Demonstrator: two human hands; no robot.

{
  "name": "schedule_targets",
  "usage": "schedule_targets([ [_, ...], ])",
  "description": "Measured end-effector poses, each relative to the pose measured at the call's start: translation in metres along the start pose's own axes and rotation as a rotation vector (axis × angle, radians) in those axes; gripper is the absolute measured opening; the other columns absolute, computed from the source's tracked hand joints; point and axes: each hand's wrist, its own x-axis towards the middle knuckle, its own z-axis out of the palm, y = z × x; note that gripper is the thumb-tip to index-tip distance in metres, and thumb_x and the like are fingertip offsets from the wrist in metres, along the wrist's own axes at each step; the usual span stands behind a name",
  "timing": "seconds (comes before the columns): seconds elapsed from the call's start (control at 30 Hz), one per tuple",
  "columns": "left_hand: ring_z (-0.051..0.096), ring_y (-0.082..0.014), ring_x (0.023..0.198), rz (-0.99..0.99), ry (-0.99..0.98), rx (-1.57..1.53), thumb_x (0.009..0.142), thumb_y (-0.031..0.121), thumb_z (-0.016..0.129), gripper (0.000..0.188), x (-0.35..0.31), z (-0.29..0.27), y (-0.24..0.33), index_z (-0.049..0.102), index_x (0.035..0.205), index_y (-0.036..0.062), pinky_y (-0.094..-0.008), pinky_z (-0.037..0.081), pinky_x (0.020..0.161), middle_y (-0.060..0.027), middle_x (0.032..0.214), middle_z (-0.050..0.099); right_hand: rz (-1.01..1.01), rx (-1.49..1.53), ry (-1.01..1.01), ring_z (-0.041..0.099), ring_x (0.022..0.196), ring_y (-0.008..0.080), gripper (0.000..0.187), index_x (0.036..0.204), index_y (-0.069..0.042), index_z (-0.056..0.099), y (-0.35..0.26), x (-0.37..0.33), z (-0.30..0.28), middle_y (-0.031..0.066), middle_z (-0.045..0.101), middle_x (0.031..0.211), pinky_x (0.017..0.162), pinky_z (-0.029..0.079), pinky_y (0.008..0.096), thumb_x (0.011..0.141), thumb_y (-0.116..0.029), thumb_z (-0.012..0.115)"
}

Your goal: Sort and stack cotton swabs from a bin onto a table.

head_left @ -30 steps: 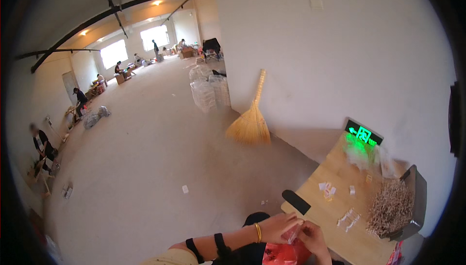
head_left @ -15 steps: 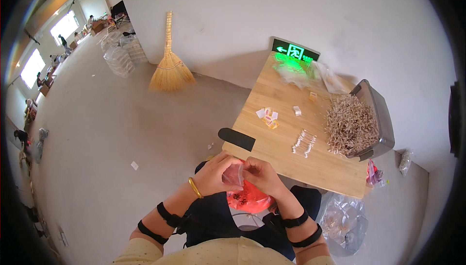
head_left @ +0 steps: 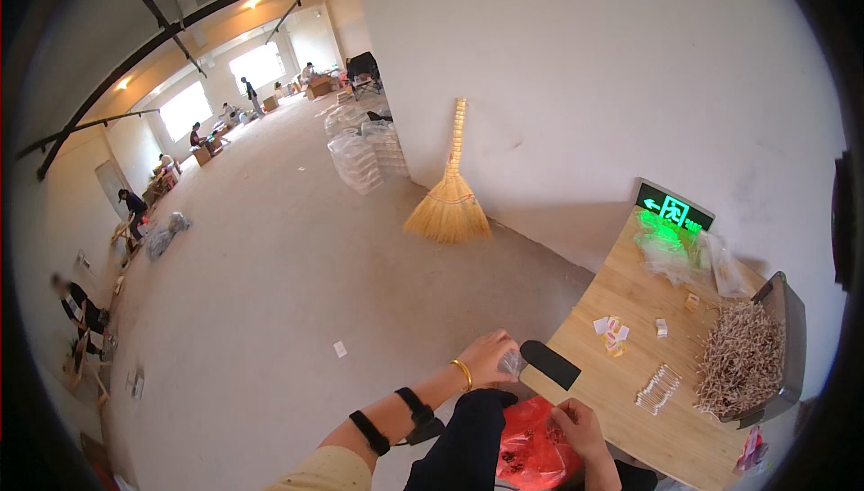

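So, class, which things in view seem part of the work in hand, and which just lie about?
Probably part of the work:
clear bag, in the left hand
red bag, by the right hand
row of swabs on the table
heap of thin sticks at the grey tub

Apparently just lying about:
straw broom by the wall
lit green sign
white scrap on the floor

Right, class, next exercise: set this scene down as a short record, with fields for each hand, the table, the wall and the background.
Left hand: holds small clear plastic, near a black strip
Right hand: at the red plastic bag; grip unclear
Table: row of thin sticks, small cards, dark bin heaped with sticks
Wall: straw broom upright against it
Background: several people, left
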Motion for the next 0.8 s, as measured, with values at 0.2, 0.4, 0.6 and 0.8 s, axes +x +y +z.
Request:
schedule_targets([
  [0.2, 0.058, -0.0364, 0.107, -0.124, -0.140, 0.138, 0.067, 0.042, 0.087, 0.058, 0.045, 0.029, -0.065, 0.064, 0.108, 0.0072, -0.0455, 0.048, 0.094, -0.0161, 0.111, 0.057, 0.036, -0.072, 0.038, 0.067, 0.078, 0.0134, 0.018, 0.096, 0.003, 0.063, 0.014, -0.001, -0.012, 0.0081, 0.071, 0.084, 0.074, 0.054, 0.0279, 0.099, -0.015, 0.062],
  [0.4, 0.054, -0.0367, 0.117, -0.204, -0.198, 0.079, 0.065, 0.043, 0.089, 0.064, 0.064, 0.052, -0.104, 0.064, 0.112, 0.0079, -0.0454, 0.045, 0.102, -0.0167, 0.120, 0.056, 0.064, -0.107, 0.102, 0.067, 0.079, 0.0139, 0.020, 0.095, 0.003, 0.065, 0.034, 0.015, -0.016, 0.0080, 0.070, 0.083, 0.073, 0.053, 0.0282, 0.098, -0.017, 0.064],
  [0.6, 0.050, -0.0354, 0.124, -0.118, -0.265, 0.050, 0.064, 0.040, 0.091, 0.070, 0.064, 0.074, -0.122, 0.061, 0.119, 0.0088, -0.0432, 0.042, 0.107, -0.0147, 0.125, 0.053, 0.084, 0.014, 0.104, 0.067, 0.081, 0.0131, 0.019, 0.097, 0.003, 0.063, 0.035, 0.028, -0.012, 0.0080, 0.070, 0.085, 0.076, 0.054, 0.0279, 0.100, -0.015, 0.062],
  [0.8, 0.050, -0.0354, 0.124, -0.042, -0.270, -0.037, 0.064, 0.037, 0.092, 0.073, 0.075, 0.072, -0.112, 0.059, 0.124, 0.0124, -0.0434, 0.042, 0.107, -0.0150, 0.126, 0.054, 0.133, 0.039, 0.082, 0.065, 0.086, 0.0132, 0.018, 0.098, 0.002, 0.061, 0.046, 0.025, -0.017, 0.0062, 0.068, 0.089, 0.082, 0.053, 0.0283, 0.102, -0.015, 0.057],
])
